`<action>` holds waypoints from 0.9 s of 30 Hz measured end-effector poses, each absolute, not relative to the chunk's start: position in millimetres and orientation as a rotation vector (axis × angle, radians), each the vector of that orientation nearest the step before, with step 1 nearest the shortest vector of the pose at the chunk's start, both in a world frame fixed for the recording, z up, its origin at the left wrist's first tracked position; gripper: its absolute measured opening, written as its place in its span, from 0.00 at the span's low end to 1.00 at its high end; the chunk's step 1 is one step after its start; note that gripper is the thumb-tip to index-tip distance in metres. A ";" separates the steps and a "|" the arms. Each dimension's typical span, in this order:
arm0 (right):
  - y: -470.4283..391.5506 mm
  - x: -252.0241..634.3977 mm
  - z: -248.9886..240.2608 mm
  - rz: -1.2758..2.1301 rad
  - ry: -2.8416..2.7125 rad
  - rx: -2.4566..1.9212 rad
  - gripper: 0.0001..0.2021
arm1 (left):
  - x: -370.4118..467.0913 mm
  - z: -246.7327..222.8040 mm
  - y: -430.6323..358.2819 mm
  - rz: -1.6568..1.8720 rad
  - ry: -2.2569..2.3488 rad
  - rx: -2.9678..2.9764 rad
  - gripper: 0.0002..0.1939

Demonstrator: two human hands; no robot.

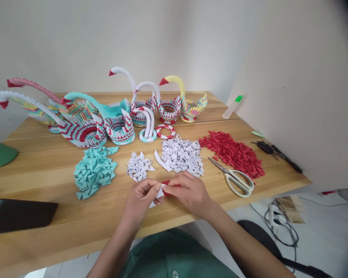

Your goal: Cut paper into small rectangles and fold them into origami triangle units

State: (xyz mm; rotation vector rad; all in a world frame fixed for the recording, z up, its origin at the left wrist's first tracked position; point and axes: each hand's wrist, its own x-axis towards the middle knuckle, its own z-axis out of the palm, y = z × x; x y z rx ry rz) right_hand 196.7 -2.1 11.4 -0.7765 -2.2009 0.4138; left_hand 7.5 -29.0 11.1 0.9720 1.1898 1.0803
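Near the table's front edge, my left hand (pixel 143 195) pinches a small white paper piece (pixel 160 191). My right hand (pixel 188 191) is closed at the piece's right side, its fingertips touching it. Red paper (pixel 166 183) shows between and under my fingers, and another bit of white lies just below them. Just beyond my hands are a small pile of white folded pieces (pixel 139 166), a larger white pile (pixel 183 154) and a curved white strip of joined pieces (pixel 161 161). Teal pieces (pixel 94 172) are heaped to the left, red pieces (pixel 234 152) to the right.
Scissors (pixel 234 178) lie right of my hands. Several paper swans (pixel 118 125) stand at the back, beside a red-and-white ring (pixel 166 131). A glue tube (pixel 232 107), keys (pixel 266 148) and a pen (pixel 287 158) are at right, a dark device (pixel 21 216) at left.
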 end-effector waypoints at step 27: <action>-4.0 181.9 18.4 1.650 -1.466 -1.075 0.12 | 7.5 9.9 -40.2 1.052 1.254 1.223 0.11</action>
